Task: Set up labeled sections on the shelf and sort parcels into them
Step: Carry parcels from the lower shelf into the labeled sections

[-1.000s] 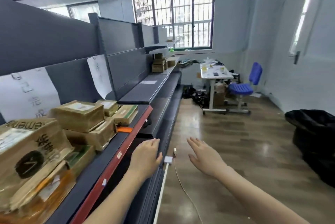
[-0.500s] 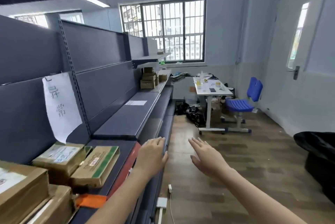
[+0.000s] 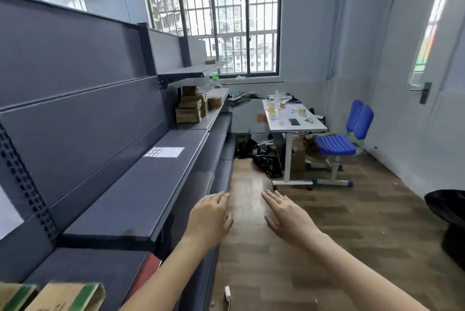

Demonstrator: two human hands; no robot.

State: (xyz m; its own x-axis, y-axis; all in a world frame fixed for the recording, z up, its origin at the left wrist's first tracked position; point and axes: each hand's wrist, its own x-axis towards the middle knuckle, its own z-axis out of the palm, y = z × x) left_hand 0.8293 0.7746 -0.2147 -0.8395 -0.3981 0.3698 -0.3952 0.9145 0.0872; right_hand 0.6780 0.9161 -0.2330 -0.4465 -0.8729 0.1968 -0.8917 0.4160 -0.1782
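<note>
Grey steel shelving (image 3: 130, 200) runs along the left side of the room in stepped tiers, with a perforated upright at its near end. Both arms reach forward from the bottom of the view, bare to the forearm, roughly parallel and close together.

The left hand (image 3: 210, 217) is palm down with fingers straight and together, thumb out to the right. It hovers at the front edge of the middle tier and grips nothing. The right hand (image 3: 288, 215) is also palm down, its fingers straight and slightly spread. It is over the wooden floor, just beside the left hand, and is likewise empty. Whether the left hand touches the shelf edge cannot be determined.

A white sheet (image 3: 164, 152) bearing a grid of small squares at one end lies flat on the middle tier, well ahead of the hands. Brown parcels (image 3: 190, 109) stand stacked at the far end of that tier, against the back panel. Two cardboard parcels (image 3: 68, 297) with green stripes sit on the lower tier at the bottom left corner, partly cut off by the frame.

A white desk (image 3: 309, 126) with small items on it and a blue chair (image 3: 337, 144) stand across the aisle, below a barred window (image 3: 214, 26).
</note>
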